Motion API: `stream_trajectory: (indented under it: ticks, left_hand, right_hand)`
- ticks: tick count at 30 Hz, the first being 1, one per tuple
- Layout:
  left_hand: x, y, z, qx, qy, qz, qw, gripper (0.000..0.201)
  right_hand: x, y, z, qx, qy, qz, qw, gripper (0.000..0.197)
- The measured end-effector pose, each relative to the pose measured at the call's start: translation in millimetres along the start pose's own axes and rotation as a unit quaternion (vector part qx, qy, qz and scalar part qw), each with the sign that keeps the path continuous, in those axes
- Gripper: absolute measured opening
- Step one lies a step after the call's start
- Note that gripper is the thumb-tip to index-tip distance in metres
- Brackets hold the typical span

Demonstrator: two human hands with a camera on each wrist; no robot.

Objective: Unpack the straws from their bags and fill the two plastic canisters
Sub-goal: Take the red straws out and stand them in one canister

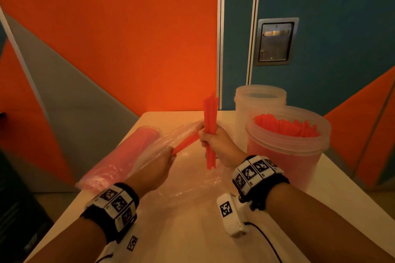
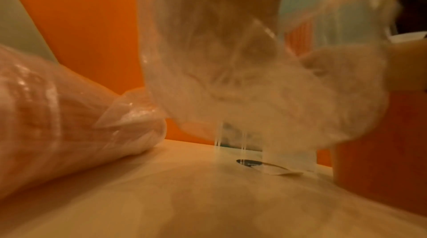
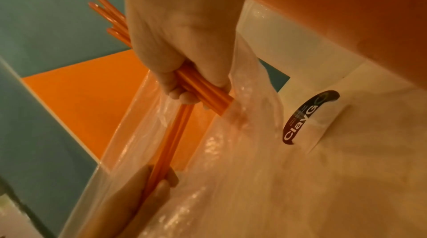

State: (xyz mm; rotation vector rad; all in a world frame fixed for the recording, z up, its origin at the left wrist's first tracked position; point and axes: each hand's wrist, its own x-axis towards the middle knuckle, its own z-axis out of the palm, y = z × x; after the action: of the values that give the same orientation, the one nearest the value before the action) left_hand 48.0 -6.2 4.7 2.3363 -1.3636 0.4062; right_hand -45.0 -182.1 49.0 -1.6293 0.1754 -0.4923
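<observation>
Overhead, the right hand (image 1: 215, 143) gripped an upright bundle of red straws (image 1: 210, 117) over the table (image 1: 192, 230), beside the filled canister (image 1: 286, 147); the left hand (image 1: 158, 166) pinched the open clear bag (image 1: 162, 143). At the left wrist, only blurred plastic showed. At the right wrist, fingers (image 3: 175, 94) curled round the straws.

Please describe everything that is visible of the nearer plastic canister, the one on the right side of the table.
The nearer canister is a round, translucent plastic tub with ribbed rings below its rim and no lid. It stands upright on the table near its right edge, just in front of a similar canister that looks empty. Upright red straws fill most of it, their tips just below the rim. Neither hand touches it.
</observation>
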Motion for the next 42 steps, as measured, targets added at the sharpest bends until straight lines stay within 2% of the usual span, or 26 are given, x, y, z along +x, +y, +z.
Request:
stream_trajectory:
  ticks: [7,9,12,13,15,17,18,21,25,27,30,32,33,34,36,38,40,42]
  left_hand:
    - [-11.8,-8.1,4.9,0.016,-0.093,-0.032,0.995,0.023]
    - [-12.0,-8.4,5.0,0.063,-0.072,-0.012,0.995,0.03]
    - [-14.5,-10.5,4.2,0.102,-0.04,0.014,0.994,0.063]
    - [-15.8,-11.9,4.0,0.099,-0.039,0.013,0.994,0.066]
    - [-17.9,-14.5,5.0,0.092,-0.018,0.042,0.995,0.056]
    - [-20.6,-17.1,5.3,0.068,0.019,0.067,0.995,0.041]
    - [-22.1,-18.0,4.5,0.037,0.024,0.059,0.997,0.037]
    - [-24.3,-19.6,2.7,-0.095,0.026,0.019,0.995,0.039]
    - [-26.6,-10.4,3.8,-0.19,0.034,-0.008,0.981,0.037]
    - [-25.3,-5.4,5.1,-0.278,0.067,-0.072,0.955,0.025]
    - [-11.9,2.1,4.2,-0.452,0.076,-0.197,0.866,0.021]
    - [-1.3,8.3,3.9,-0.505,0.06,-0.237,0.827,0.023]
    - [2.4,14.6,3.8,-0.509,0.057,-0.231,0.827,0.023]
    - [5.4,22.6,4.2,-0.495,0.055,-0.209,0.842,0.022]
    - [9.8,39.5,7.9,-0.43,0.055,-0.142,0.89,0.021]
    - [12.4,54.0,13.0,-0.366,0.055,-0.089,0.925,0.03]
    - [15.5,62.6,17.4,-0.328,0.059,-0.07,0.94,0.043]
    - [16.7,67.0,22.1,-0.299,0.064,-0.054,0.95,0.043]
  right_hand:
    - [13.3,13.0,1.5,0.057,0.109,0.035,0.992,0.024]
    - [15.1,15.9,1.6,0.061,0.134,0.053,0.988,0.022]
    - [17.8,17.0,0.8,0.063,0.176,0.083,0.979,0.015]
    - [18.7,16.7,0.1,0.069,0.193,0.089,0.975,0.015]
    - [19.6,14.1,-1.4,0.09,0.211,0.096,0.969,0.018]
    - [18.9,8.4,-2.2,0.114,0.202,0.095,0.968,0.02]
    - [18.4,5.7,-2.1,0.127,0.192,0.091,0.969,0.021]
    - [17.5,0.1,-2.8,0.16,0.161,0.074,0.971,0.024]
    - [17.8,1.3,-5.9,0.213,0.145,0.082,0.963,0.021]
    - [18.7,2.2,-9.3,0.244,0.15,0.093,0.954,0.017]
    - [15.6,2.2,-12.4,0.203,0.129,0.091,0.966,0.005]
    - [10.7,0.6,-7.2,0.172,0.088,0.078,0.978,0.012]
    - [8.3,-1.1,-2.9,0.166,0.068,0.074,0.981,0.017]
    - [5.4,-4.3,1.9,0.161,0.05,0.072,0.983,0.02]
    - [-0.4,-10.7,11.0,0.152,0.019,0.068,0.986,0.019]
    - [-5.7,-17.2,18.6,0.141,0.01,0.062,0.988,0.019]
    - [-8.6,-22.2,22.6,0.111,0.043,0.06,0.991,0.017]
    - [-9.2,-23.8,23.4,0.068,0.093,0.068,0.991,0.015]
